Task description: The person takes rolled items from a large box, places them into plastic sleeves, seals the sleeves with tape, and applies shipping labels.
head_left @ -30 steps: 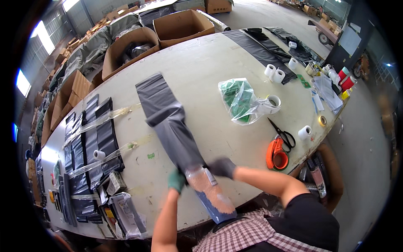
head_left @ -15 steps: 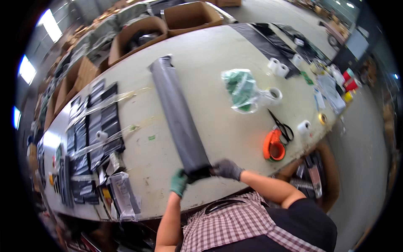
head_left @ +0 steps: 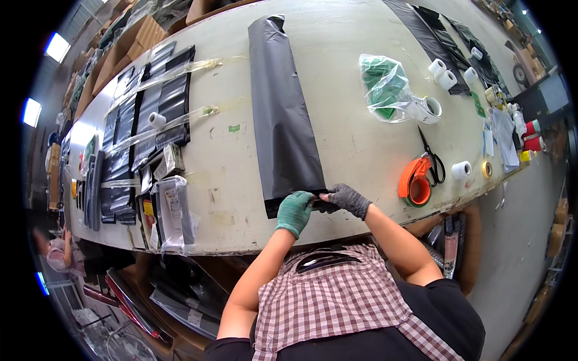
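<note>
Left hand [head_left: 294, 210] in green glove, fingers clamped on near end of grey bag [head_left: 283, 114] by the tabletop [head_left: 361, 138] front edge | right hand [head_left: 348, 198] pinches same end; press flat, edges square | scissors [head_left: 431, 157], orange tape holder [head_left: 413, 180] lie right, clear.

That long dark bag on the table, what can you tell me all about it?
The long dark grey bag looks like thin, slightly shiny plastic. It lies flat on the pale table, stretching away from the person, wrinkled at its far end. Its near end is pinched by both hands: the left hand in a green glove and the right hand in a grey glove.
</note>
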`<state>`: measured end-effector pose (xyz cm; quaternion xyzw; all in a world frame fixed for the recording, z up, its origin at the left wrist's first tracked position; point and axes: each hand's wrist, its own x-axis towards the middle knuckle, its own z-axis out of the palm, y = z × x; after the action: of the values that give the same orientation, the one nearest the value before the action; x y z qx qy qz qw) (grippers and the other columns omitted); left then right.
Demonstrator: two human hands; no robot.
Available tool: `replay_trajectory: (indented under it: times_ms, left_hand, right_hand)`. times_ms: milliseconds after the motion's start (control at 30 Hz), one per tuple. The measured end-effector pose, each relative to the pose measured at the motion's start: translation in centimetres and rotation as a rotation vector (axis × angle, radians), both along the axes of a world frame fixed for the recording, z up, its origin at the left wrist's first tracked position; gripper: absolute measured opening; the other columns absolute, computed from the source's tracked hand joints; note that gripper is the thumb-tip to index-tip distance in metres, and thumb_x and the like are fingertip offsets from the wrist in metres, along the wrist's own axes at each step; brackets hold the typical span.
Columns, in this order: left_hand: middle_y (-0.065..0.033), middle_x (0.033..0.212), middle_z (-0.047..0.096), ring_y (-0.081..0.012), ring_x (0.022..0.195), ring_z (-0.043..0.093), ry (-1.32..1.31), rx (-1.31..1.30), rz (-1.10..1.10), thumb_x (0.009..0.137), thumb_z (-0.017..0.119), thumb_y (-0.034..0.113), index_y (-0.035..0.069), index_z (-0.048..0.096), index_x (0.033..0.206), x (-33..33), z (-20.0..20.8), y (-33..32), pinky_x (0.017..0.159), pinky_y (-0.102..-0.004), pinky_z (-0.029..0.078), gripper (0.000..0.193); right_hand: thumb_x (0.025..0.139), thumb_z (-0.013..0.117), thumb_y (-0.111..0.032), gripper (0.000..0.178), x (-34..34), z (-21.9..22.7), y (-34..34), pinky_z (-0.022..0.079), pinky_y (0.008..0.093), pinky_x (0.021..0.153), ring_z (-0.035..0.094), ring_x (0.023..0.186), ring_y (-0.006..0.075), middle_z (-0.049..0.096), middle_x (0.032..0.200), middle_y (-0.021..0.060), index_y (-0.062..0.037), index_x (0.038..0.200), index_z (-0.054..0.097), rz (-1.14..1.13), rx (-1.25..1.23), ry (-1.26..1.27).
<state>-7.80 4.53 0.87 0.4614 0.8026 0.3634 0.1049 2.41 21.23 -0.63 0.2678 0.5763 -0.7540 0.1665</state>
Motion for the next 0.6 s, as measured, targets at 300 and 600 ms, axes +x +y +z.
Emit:
replay_trajectory:
  times_ms: [300, 600]
  left_hand:
    - [-0.0091, 0.078, 0.062, -0.0299, 0.070, 0.059, 0.031, 0.005, 0.068, 0.076, 0.070, 0.016, 0.011, 0.064, 0.087, 1.9, 1.0, 0.8, 0.062, -0.0398, 0.047, 0.014]
    - [-0.0068, 0.081, 0.064, -0.0267, 0.073, 0.061, 0.050, 0.167, 0.111, 0.075, 0.071, 0.017, 0.010, 0.063, 0.090, 2.6, 0.5, 1.0, 0.063, -0.0356, 0.049, 0.018]
  right_hand:
    - [0.088, 0.058, -0.046, 0.048, -0.6, 4.4, 1.6, 0.052, 0.0258, 0.061, 0.063, 0.065, 0.0130, 0.068, 0.075, 0.0088, 0.0016, 0.089, 0.069, 0.117, 0.219, -0.120]
    - [0.093, 0.052, -0.030, 0.036, -0.2, 3.2, 1.2, 0.055, 0.0290, 0.063, 0.066, 0.067, 0.0181, 0.069, 0.078, 0.0138, 0.0028, 0.092, 0.066, 0.036, 0.087, -0.070]
